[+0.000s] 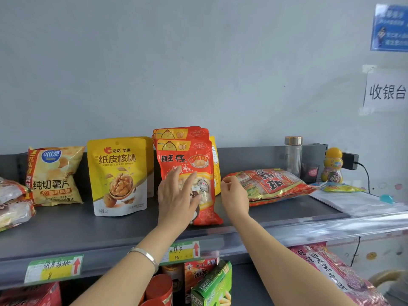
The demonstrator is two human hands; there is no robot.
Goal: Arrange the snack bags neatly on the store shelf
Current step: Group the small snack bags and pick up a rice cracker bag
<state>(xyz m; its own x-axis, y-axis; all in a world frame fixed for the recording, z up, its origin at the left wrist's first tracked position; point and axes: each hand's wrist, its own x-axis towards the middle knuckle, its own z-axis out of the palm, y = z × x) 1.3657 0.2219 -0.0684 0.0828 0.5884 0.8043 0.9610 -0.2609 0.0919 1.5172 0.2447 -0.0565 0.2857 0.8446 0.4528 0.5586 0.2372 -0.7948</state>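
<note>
A red-orange snack bag (187,160) stands upright at the middle of the grey shelf (88,230), with more bags of the same kind stacked behind it. My left hand (176,199) lies flat against its front, fingers straight and spread. My right hand (234,195) hovers just right of that bag with fingers loosely curled, holding nothing. A yellow walnut bag (118,175) stands to the left, then a yellow chip bag (54,175). A large red bag (271,184) lies flat on the right.
Wrapped packs (13,202) sit at the far left. At the back right stand a steel bottle (293,155) and a yellow bottle (333,165); papers (353,202) lie at the right end. Price tags (53,268) hang on the shelf edge, with boxes (212,286) below.
</note>
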